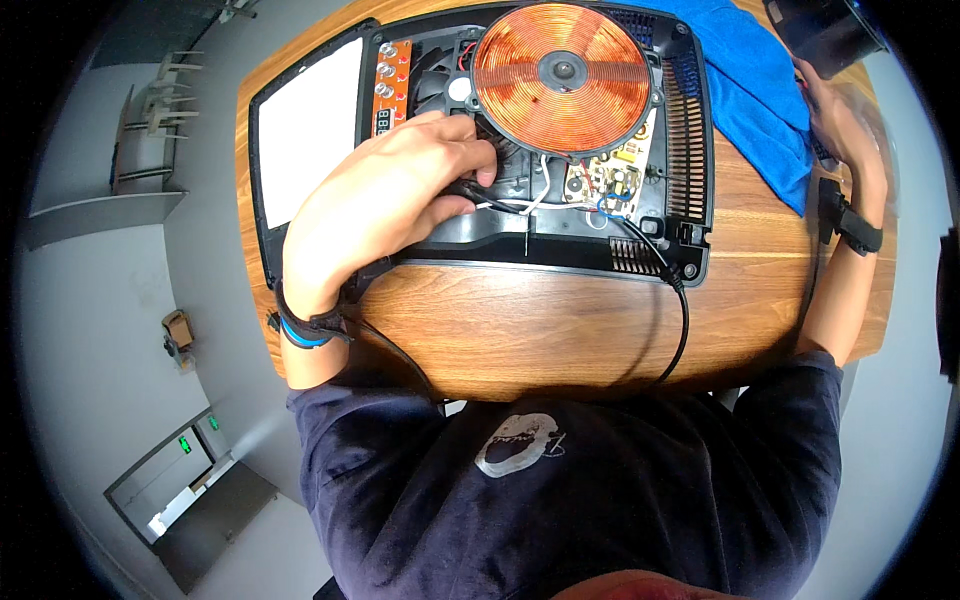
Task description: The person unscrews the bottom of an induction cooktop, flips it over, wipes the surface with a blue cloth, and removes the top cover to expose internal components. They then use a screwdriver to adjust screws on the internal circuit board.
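Reaching into the opened casing, the left hand point(385, 195) has its fingers curled nearly closed, the grip pinching a bundle of black wires point(478, 192) just below the copper coil; the fingertips point(478, 160) touch the dark fan housing point(440, 85) beside it. One induction cooker base point(690, 215) lies open on the wooden counter point(520, 320). It holds one round copper coil point(562, 75), one orange control board point(390, 85) at its left wall, one circuit board point(610, 175) with small components under the coil's lower edge, and several white, blue and red leads near it. One white glass top panel point(305, 130) lies hinged open to the left of the base, touching it. One black power cord point(680, 320) runs from the base's lower right corner down over the counter edge. The right hand point(835, 120), well apart at the far right of the counter, rests near one black object point(825, 35) at the upper edge; how far its grip is closed cannot be told. One blue cloth point(760, 95) lies between that hand and the base. Each wrist carries one dark band.
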`<act>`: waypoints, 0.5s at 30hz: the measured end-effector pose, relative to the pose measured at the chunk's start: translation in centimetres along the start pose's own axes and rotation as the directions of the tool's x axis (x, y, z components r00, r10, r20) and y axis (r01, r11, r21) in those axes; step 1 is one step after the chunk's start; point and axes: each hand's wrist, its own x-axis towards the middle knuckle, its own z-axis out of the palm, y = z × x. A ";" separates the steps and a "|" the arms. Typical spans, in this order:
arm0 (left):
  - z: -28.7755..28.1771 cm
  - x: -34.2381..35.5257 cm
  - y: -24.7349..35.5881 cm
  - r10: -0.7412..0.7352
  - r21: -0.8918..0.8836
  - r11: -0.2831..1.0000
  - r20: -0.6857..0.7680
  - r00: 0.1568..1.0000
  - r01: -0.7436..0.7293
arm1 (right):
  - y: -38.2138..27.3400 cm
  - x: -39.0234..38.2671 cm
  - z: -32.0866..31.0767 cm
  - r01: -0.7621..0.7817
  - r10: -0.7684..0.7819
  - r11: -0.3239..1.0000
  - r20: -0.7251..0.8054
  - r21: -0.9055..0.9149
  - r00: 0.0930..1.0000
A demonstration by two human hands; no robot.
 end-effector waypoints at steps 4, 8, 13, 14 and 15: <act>-0.3 0.1 -1.0 0.043 -0.041 0.998 -0.001 0.999 -0.044 | 2.0 0.4 1.2 0.017 -0.016 0.999 -0.019 0.042 1.000; -0.1 0.0 -1.9 0.041 -0.102 0.994 0.022 0.999 -0.038 | 0.4 0.1 0.9 -0.037 0.037 0.999 -0.015 -0.011 0.999; 0.1 -0.2 -0.6 0.009 -0.096 0.995 0.042 0.999 -0.005 | 2.4 0.3 1.8 -0.032 0.032 0.999 -0.013 0.013 0.999; 0.3 -0.1 -0.2 -0.001 -0.076 0.997 0.055 0.998 0.005 | 2.7 0.3 1.9 -0.057 0.057 0.998 -0.015 -0.002 0.998; 0.5 0.0 0.0 -0.010 -0.055 0.998 0.067 0.998 0.014 | 3.0 0.2 2.1 -0.082 0.081 0.997 -0.016 -0.016 0.997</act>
